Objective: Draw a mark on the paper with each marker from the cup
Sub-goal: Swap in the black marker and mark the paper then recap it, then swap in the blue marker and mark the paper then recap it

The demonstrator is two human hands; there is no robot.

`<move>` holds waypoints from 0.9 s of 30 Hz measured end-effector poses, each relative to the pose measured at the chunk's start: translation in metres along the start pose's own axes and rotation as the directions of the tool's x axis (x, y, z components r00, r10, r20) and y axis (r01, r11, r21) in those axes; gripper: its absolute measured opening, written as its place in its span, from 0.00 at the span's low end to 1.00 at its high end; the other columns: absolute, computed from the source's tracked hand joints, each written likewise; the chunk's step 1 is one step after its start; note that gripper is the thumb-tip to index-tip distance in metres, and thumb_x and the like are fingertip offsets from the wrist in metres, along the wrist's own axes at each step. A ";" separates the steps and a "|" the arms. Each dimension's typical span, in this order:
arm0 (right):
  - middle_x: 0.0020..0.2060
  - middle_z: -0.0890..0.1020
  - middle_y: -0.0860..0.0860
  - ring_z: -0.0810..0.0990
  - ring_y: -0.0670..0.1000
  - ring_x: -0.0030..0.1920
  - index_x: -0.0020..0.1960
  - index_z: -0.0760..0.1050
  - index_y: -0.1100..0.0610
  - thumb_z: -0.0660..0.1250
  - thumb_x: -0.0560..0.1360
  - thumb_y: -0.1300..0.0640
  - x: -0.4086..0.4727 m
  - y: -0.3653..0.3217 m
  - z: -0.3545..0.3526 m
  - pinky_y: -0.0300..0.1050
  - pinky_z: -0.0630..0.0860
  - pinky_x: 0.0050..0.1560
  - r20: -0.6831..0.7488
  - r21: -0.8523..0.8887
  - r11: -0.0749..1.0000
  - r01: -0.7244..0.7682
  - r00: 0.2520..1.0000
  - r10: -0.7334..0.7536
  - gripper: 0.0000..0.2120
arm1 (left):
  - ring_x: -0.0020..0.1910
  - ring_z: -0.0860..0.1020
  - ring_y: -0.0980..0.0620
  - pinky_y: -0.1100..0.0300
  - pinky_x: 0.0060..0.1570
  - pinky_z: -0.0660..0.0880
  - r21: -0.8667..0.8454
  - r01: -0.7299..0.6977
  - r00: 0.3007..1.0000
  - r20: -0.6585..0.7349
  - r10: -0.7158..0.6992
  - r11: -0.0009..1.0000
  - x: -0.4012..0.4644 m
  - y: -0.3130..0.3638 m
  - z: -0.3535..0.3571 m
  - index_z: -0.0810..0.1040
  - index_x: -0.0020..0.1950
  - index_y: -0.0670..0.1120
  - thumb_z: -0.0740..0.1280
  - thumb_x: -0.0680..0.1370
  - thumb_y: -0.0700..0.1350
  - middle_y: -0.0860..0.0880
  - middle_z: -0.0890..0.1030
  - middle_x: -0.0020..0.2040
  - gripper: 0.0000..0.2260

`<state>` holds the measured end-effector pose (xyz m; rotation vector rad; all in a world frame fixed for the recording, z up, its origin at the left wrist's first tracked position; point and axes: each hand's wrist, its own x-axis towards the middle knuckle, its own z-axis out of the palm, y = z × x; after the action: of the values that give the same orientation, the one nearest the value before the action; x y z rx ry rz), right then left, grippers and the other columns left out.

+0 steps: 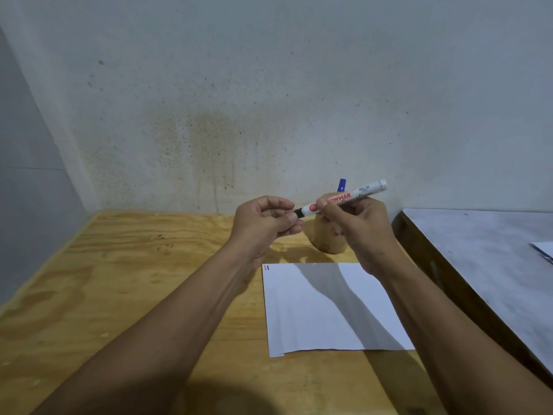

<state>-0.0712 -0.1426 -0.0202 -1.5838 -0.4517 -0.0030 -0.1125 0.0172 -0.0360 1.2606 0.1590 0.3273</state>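
While both of our forearms are reaching forward over the plywood table [89, 295], we are holding one white marker [344, 199] nearly level in the air, its black end pointing left and its capless rear end tilting up to the right. Our right hand [356, 232] is gripping the barrel from below, fingers curling around its middle and the thumb lying on top across the red lettering. Our left hand [263, 223] is pinching narrowly at the black end, fingertips closing on it; whether that is a cap or the bare tip we cannot tell. The marker is hanging just in front of one tan cup [327, 238], which is standing on the table behind the far edge of one white paper [323, 313]. One blue marker [341, 185] is sticking up out of the cup. Two short marks [267, 267], one red and one black, are sitting in the paper's far left corner.
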 end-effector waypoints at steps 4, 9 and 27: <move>0.42 0.82 0.54 0.80 0.50 0.42 0.47 0.79 0.59 0.62 0.81 0.52 0.013 -0.004 -0.005 0.49 0.76 0.45 -0.079 -0.047 0.998 -0.029 0.997 0.026 0.12 | 0.40 0.83 0.47 0.54 0.43 0.81 0.303 -0.075 0.996 -0.020 0.085 0.950 0.001 0.000 0.013 0.79 0.51 0.41 0.77 0.67 0.40 0.45 0.84 0.42 0.15; 0.37 0.77 0.52 0.80 0.53 0.37 0.55 0.73 0.59 0.55 0.83 0.50 0.046 -0.039 -0.047 0.55 0.81 0.43 -0.115 -0.519 0.854 -0.037 0.993 -0.027 0.14 | 0.40 0.78 0.53 0.58 0.42 0.75 0.665 -0.208 0.974 0.075 0.213 0.717 0.010 -0.003 0.021 0.79 0.57 0.47 0.73 0.71 0.48 0.50 0.80 0.47 0.15; 0.53 0.83 0.58 0.83 0.58 0.51 0.60 0.78 0.64 0.77 0.66 0.53 0.114 -0.012 -0.042 0.55 0.82 0.53 0.049 -0.953 0.302 -0.001 0.986 0.158 0.26 | 0.61 0.75 0.43 0.45 0.55 0.76 0.885 -0.420 0.907 0.413 0.076 0.199 0.044 -0.025 0.040 0.70 0.70 0.52 0.65 0.73 0.37 0.48 0.76 0.67 0.26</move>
<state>0.0418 -0.1508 0.0257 -2.8597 -0.5021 -0.1139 -0.0555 -0.0109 -0.0452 2.6518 -0.1579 0.3229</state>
